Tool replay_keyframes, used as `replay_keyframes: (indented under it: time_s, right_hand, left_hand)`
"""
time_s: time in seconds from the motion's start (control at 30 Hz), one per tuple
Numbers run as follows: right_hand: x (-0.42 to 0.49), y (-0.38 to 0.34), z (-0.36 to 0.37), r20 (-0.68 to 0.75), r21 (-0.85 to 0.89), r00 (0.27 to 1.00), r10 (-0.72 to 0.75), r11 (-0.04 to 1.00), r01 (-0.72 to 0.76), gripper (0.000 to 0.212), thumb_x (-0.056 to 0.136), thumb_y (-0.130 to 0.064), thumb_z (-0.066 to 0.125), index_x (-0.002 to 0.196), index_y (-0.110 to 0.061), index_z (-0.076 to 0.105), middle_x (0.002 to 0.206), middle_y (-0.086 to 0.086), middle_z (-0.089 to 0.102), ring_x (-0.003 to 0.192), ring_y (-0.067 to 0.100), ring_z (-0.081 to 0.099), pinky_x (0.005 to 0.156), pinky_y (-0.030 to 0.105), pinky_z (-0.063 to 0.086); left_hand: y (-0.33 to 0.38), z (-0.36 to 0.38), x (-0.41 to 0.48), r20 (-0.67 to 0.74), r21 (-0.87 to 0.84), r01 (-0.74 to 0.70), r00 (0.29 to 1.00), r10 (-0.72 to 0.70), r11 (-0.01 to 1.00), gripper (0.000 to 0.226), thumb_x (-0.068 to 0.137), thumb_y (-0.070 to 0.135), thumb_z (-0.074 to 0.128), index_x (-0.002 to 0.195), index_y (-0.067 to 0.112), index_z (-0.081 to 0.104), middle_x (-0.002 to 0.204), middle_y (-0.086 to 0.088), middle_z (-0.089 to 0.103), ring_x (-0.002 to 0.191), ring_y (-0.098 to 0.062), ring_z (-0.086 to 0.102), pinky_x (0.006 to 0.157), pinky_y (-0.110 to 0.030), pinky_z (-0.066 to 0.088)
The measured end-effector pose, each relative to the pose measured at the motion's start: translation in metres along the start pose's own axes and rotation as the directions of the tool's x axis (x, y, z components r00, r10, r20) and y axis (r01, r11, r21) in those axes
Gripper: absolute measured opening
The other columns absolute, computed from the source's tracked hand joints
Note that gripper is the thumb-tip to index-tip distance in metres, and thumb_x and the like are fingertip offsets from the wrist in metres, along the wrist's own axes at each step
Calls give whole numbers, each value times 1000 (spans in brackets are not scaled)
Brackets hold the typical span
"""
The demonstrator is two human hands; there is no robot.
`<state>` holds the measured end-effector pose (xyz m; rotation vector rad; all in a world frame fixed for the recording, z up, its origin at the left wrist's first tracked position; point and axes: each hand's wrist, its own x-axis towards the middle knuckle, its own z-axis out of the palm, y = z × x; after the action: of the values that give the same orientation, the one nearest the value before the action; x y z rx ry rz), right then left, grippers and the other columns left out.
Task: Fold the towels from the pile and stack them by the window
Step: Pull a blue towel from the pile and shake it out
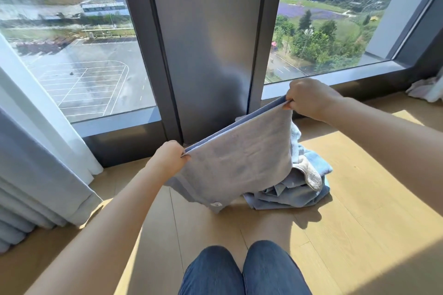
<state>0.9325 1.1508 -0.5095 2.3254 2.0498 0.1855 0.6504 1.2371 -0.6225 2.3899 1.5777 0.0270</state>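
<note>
A grey-blue towel (pixel 236 158) hangs doubled over in the air in front of the window pillar, its top edge stretched taut and slanting up to the right. My left hand (pixel 169 158) pinches its lower left corner. My right hand (pixel 309 98) pinches the upper right corner. Behind and below the towel, a loose pile of blue and grey towels (pixel 297 187) lies crumpled on the wooden floor, partly hidden by the hanging towel.
A tall window (pixel 79 62) with a dark metal pillar (pixel 208 50) fills the back. Curtains (pixel 36 163) hang at the left. A white cloth (pixel 426 90) lies at the right by the window sill. My knees in jeans (pixel 242 270) are at the bottom.
</note>
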Motion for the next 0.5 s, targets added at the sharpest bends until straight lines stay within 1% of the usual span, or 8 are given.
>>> replay_keyframes:
  time_s: [0.1, 0.2, 0.3, 0.37, 0.4, 0.43, 0.47, 0.5]
  right_hand:
    - [-7, -2, 10, 15, -28, 999, 33, 999, -33, 24, 91, -29, 50, 88, -10, 65, 94, 8, 58, 90, 27, 57, 69, 30, 43]
    - [-11, -7, 14, -2, -5, 998, 68, 998, -68, 22, 89, -29, 47, 74, -15, 57, 81, 5, 55, 79, 24, 53, 63, 27, 37]
    - [-9, -10, 19, -32, -34, 992, 121, 992, -122, 21, 90, -28, 45, 74, -18, 54, 80, 2, 54, 80, 23, 54, 62, 26, 36]
    - [-7, -12, 22, -22, -59, 991, 128, 990, -129, 21, 91, -25, 43, 74, -20, 55, 83, 2, 56, 82, 23, 54, 56, 24, 34]
    - [-6, -12, 23, -1, -48, 991, 131, 990, -131, 21, 91, -24, 44, 74, -20, 56, 82, 2, 58, 81, 22, 54, 53, 23, 32]
    - [-5, -11, 24, 24, -14, 991, 132, 991, -132, 22, 90, -24, 47, 73, -20, 59, 81, 2, 59, 80, 22, 55, 51, 23, 32]
    - [-5, -10, 25, 57, 54, 989, 137, 989, -141, 23, 89, -25, 50, 72, -17, 63, 78, 3, 61, 79, 23, 55, 51, 23, 34]
    - [-5, -10, 26, 80, 158, 987, 139, 976, -150, 23, 88, -26, 55, 73, -13, 67, 76, 5, 63, 78, 23, 56, 54, 25, 38]
  left_hand:
    - [-6, -10, 1, 12, 67, -26, 1000, 26, 997, 33, 96, 27, 45, 105, 4, 66, 84, -3, 50, 76, -14, 48, 70, -22, 39]
    - [-17, -18, 1, 40, 119, -52, 998, 48, 992, 33, 96, 27, 45, 105, 3, 66, 89, -4, 46, 80, -15, 46, 70, -22, 36]
    - [-24, -24, 0, 108, 160, -65, 993, 48, 985, 32, 96, 25, 45, 105, 2, 65, 92, -4, 46, 83, -15, 47, 69, -22, 36]
    - [-26, -28, 1, 113, 177, -55, 993, 35, 983, 30, 95, 23, 46, 105, 2, 66, 89, -5, 49, 81, -15, 48, 63, -19, 37]
    - [-26, -31, 2, 101, 182, -44, 995, 26, 982, 29, 95, 22, 47, 105, 2, 66, 87, -5, 51, 79, -15, 49, 59, -18, 36]
    - [-27, -34, 2, 78, 180, -30, 997, 16, 983, 28, 94, 21, 49, 106, 3, 66, 86, -5, 53, 78, -15, 50, 58, -18, 37]
    - [-28, -38, 3, 46, 166, -12, 999, 5, 986, 27, 93, 19, 50, 106, 2, 67, 85, -5, 55, 78, -16, 50, 62, -21, 38]
    - [-30, -42, 4, 7, 143, 2, 1000, -3, 990, 25, 92, 16, 52, 105, 1, 67, 85, -6, 56, 78, -17, 50, 66, -23, 38]
